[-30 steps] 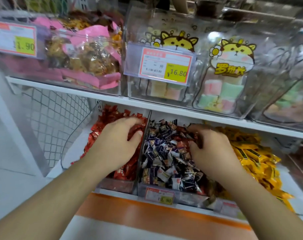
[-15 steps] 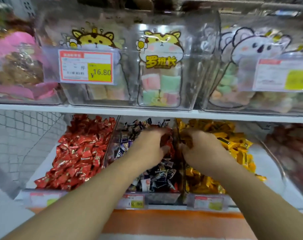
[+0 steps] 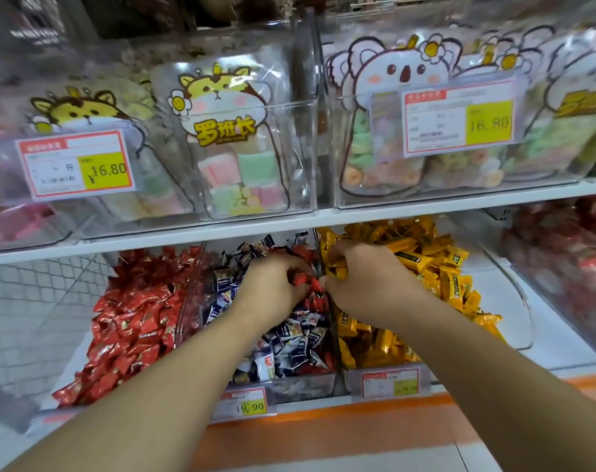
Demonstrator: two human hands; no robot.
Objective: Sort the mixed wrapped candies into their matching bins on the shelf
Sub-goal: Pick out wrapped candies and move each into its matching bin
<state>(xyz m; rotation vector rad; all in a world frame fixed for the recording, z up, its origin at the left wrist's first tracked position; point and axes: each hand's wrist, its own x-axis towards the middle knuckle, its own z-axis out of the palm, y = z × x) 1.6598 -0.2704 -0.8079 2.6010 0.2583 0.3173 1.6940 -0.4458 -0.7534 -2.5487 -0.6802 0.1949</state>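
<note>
Three clear bins stand side by side on the lower shelf. The left bin point(image 3: 182, 321) holds red wrapped candies point(image 3: 129, 315). In the middle bin point(image 3: 303, 386) dark blue and white candies point(image 3: 289, 342) are mixed with some red ones. Yellow candies point(image 3: 436, 267) fill the right bin point(image 3: 388, 383). My left hand point(image 3: 272, 291) sits in the middle bin, its fingers curled round red candies point(image 3: 301, 278). My right hand point(image 3: 364, 277) is over the divider at the yellow bin's left edge, fingers curled into yellow candies point(image 3: 337, 265).
The upper shelf point(image 3: 289, 226) carries clear boxes of pastel marshmallow bags point(image 3: 235, 165) with price tags point(image 3: 75, 163) close above my hands. Another bin of red sweets point(image 3: 562, 267) stands far right. Wire mesh point(image 3: 34, 301) lies at the left, an orange strip point(image 3: 323, 427) below.
My left hand left the red bin and moved into the middle bin, where it closed on red candies. My right hand shifted from the middle bin to the yellow bin. The view swung right.
</note>
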